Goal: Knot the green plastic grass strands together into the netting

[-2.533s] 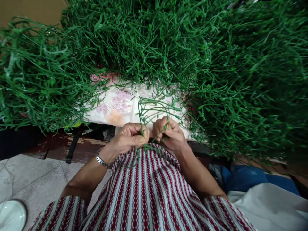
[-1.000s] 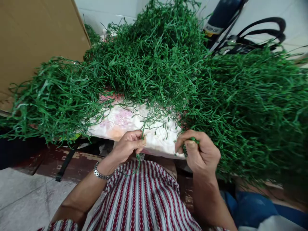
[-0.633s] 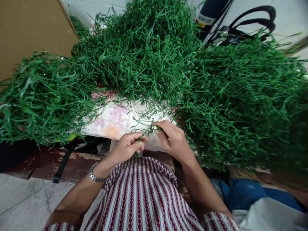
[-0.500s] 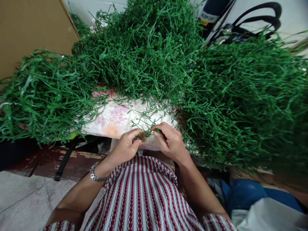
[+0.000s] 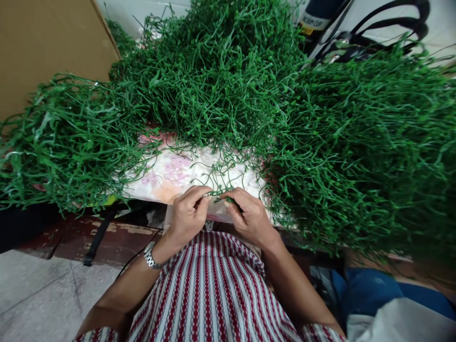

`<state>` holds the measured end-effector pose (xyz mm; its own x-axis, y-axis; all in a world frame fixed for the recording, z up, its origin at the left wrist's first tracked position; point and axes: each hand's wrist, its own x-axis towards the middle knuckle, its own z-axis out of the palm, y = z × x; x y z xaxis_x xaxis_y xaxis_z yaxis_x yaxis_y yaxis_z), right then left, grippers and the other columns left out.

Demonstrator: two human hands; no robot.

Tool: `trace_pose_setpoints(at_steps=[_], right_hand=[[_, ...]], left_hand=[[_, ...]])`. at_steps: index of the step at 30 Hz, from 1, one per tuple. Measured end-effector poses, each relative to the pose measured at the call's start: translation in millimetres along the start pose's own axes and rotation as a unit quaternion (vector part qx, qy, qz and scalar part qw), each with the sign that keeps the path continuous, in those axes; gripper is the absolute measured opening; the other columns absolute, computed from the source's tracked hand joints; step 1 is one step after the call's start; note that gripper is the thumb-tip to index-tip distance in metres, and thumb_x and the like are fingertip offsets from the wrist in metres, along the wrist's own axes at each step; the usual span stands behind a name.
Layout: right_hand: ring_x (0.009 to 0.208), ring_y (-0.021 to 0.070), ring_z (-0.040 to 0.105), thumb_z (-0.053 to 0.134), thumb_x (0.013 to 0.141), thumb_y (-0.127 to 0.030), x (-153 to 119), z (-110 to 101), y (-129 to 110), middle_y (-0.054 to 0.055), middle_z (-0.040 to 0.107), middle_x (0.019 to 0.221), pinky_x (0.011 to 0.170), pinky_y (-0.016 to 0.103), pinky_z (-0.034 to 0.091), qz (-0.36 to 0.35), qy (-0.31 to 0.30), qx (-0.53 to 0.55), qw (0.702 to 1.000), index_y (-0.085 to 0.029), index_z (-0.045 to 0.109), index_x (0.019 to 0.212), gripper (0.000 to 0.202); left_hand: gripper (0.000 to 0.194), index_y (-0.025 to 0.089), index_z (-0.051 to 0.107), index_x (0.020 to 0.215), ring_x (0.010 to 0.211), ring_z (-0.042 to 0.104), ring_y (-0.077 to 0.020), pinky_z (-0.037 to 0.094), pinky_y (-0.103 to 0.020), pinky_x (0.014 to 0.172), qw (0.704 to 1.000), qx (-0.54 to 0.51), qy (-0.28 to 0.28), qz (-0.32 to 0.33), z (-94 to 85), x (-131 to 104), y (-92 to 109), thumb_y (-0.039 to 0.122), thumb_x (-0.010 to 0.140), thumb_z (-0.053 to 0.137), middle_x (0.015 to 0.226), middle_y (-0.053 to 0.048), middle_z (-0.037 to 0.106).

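Close together at the table's near edge, my left hand [image 5: 190, 209] and my right hand [image 5: 248, 213] pinch a thin green plastic stem piece [image 5: 216, 193] between thumbs and forefingers. Fine branching sprigs spread from it over the floral tablecloth [image 5: 169, 173]. The exact joint between the fingertips is partly covered. Beyond my hands rises a tall heap of green artificial stems [image 5: 221, 80]. A second pile of stems [image 5: 356, 142] lies at the right, and a looser, broader-leaved pile of greenery [image 5: 67, 137] at the left.
A cardboard box [image 5: 53, 52] stands at the back left. Behind the right pile are a dark vacuum cup [image 5: 315, 21] and a black strapped bag [image 5: 388, 28]. Below right lie blue fabric and a whitish bag [image 5: 402, 318]. A black strap [image 5: 98, 240] hangs at the left.
My left hand has shifted slightly right and turned a little, its thumb and forefinger closing on the stem. The right hand's fingertips have moved slightly left and down. The piles look the same.
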<state>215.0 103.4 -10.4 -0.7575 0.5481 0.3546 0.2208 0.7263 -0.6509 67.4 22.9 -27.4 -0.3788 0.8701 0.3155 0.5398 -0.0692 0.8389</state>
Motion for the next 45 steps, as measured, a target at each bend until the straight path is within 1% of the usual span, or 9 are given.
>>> trace_pose_setpoints(at_steps=[3,8,15,21,28,33,35,39,45], right_hand=[[0.075,0.0138,0.055,0.044,0.088,-0.018,-1.0,-6.1,0.7,0.006,0.060,0.081,0.067,0.025,0.045,-0.015,0.008,-0.007,1.000,-0.014,0.056,0.095,0.014],[0.072,0.0140,0.052,0.052,0.082,-0.014,2.3,-30.0,5.8,0.005,0.057,0.079,0.065,0.027,0.043,-0.051,0.091,-0.047,0.993,-0.015,0.056,0.094,0.012],[0.070,0.0135,0.050,0.051,0.086,-0.026,18.2,-39.2,6.8,0.006,0.057,0.078,0.060,0.025,0.043,-0.161,-0.050,-0.048,0.985,-0.010,0.052,0.115,0.033],[0.065,0.0117,0.048,0.052,0.086,-0.024,17.1,-32.3,4.8,0.004,0.054,0.070,0.055,0.023,0.038,-0.166,-0.039,-0.045,0.984,-0.012,0.061,0.090,0.016],[0.068,0.0112,0.050,0.057,0.083,-0.021,9.0,-22.6,5.4,0.004,0.056,0.073,0.060,0.023,0.040,-0.129,-0.030,0.043,0.990,-0.011,0.061,0.097,0.017],[0.065,0.0112,0.048,0.057,0.082,-0.020,6.9,-18.7,6.4,0.003,0.053,0.068,0.058,0.023,0.038,-0.088,-0.026,0.101,0.991,-0.012,0.059,0.083,0.009],[0.065,0.0116,0.048,0.056,0.082,-0.022,6.6,-21.0,6.3,0.002,0.052,0.069,0.058,0.024,0.038,-0.082,-0.044,0.080,0.992,-0.013,0.057,0.083,0.009],[0.071,0.0125,0.047,0.055,0.084,-0.026,8.0,-26.0,4.9,0.003,0.051,0.074,0.061,0.023,0.038,-0.098,-0.106,0.049,0.988,-0.014,0.055,0.086,0.013],[0.079,0.0139,0.047,0.049,0.086,-0.027,10.4,-26.6,1.3,0.006,0.051,0.083,0.070,0.026,0.040,-0.107,-0.157,0.038,0.981,-0.014,0.051,0.087,0.013]], left_hand=[[0.014,0.016,0.064,0.088,0.074,0.058,-0.0123,0.044,-0.023,0.068,1.000,0.015,0.001,0.003,-4.7,3.2,0.8,0.017,0.080,0.052,0.078,-0.003,0.062],[0.014,0.015,0.066,0.083,0.070,0.057,-0.0116,0.044,-0.022,0.063,0.998,-0.044,-0.023,-0.023,-14.3,4.1,0.1,0.020,0.081,0.053,0.074,-0.002,0.062],[0.013,0.016,0.067,0.079,0.060,0.054,-0.0090,0.042,-0.020,0.056,0.975,-0.182,-0.095,-0.087,-24.3,4.6,7.0,0.025,0.081,0.056,0.069,0.000,0.061],[0.015,0.015,0.065,0.079,0.063,0.054,-0.0101,0.042,-0.022,0.059,0.976,-0.134,-0.165,-0.048,-28.0,7.8,14.4,0.022,0.083,0.052,0.067,-0.001,0.057],[0.017,0.015,0.062,0.081,0.073,0.055,-0.0124,0.042,-0.024,0.067,0.977,-0.056,-0.205,-0.012,-27.3,5.3,14.7,0.016,0.084,0.046,0.076,-0.003,0.059],[0.016,0.017,0.056,0.097,0.065,0.052,-0.0094,0.041,-0.019,0.059,0.981,-0.138,-0.121,-0.059,-23.1,-3.0,17.8,0.020,0.082,0.051,0.075,0.000,0.055],[0.022,0.018,0.055,0.101,0.061,0.050,-0.0085,0.039,-0.019,0.055,0.981,-0.134,-0.137,-0.039,-21.9,-2.4,19.1,0.022,0.079,0.056,0.074,0.001,0.055],[0.013,0.016,0.061,0.075,0.061,0.049,-0.0094,0.038,-0.021,0.057,0.971,-0.075,-0.225,0.030,-20.3,6.6,21.1,0.022,0.082,0.052,0.065,0.000,0.053],[0.019,0.015,0.059,0.071,0.057,0.048,-0.0090,0.036,-0.020,0.055,0.962,-0.018,-0.263,0.065,-28.2,10.8,24.2,0.015,0.083,0.045,0.061,0.000,0.052]])
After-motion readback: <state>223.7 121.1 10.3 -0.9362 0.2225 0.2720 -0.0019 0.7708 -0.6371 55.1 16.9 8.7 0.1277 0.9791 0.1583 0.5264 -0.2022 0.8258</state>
